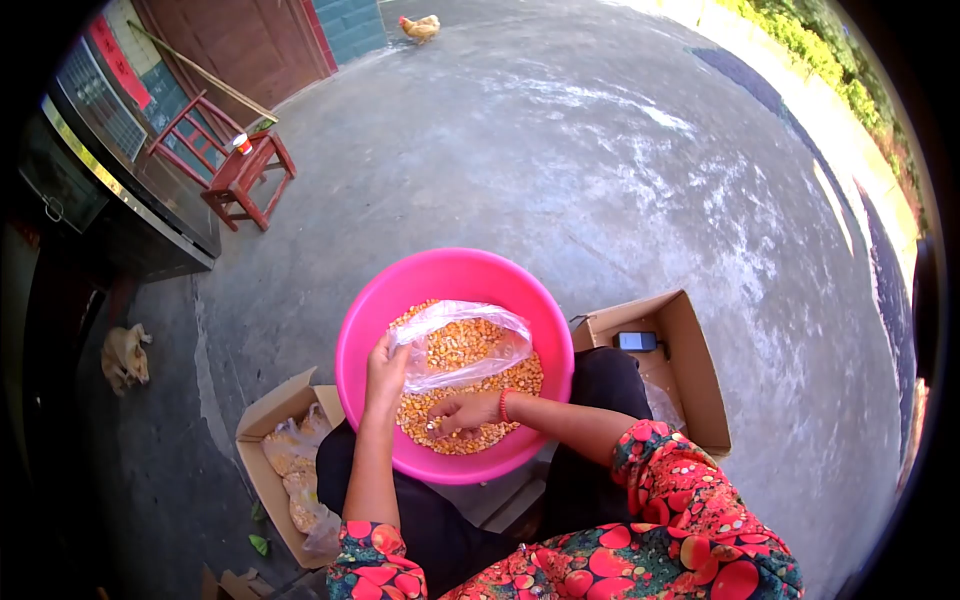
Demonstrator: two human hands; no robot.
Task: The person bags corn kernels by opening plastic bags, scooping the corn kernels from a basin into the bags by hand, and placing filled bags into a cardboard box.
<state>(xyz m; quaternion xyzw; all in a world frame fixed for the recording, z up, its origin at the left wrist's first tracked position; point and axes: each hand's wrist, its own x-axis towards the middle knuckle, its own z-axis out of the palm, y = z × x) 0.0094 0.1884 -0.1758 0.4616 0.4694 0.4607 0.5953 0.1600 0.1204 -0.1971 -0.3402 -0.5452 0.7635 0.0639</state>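
A pink basin (355, 345) rests at my lap, with loose orange corn kernels (505, 383) in it. My left hand (386, 372) grips the left edge of a clear plastic bag (430, 378), which lies over the corn with its mouth spread and kernels visible inside. Below the bag, my right hand (468, 412) is in the basin, touching the kernels, its fingers curled together. Whether kernels are held in those fingers is too small to tell. A red bracelet circles the right wrist.
At the left, a cardboard box (262, 482) holds bags of corn (292, 450). On the right, another box (695, 385) contains a dark device (636, 341) and clear plastic. Farther off are a red chair (240, 175) with a cup, a hen (420, 28) and a lying animal (124, 357).
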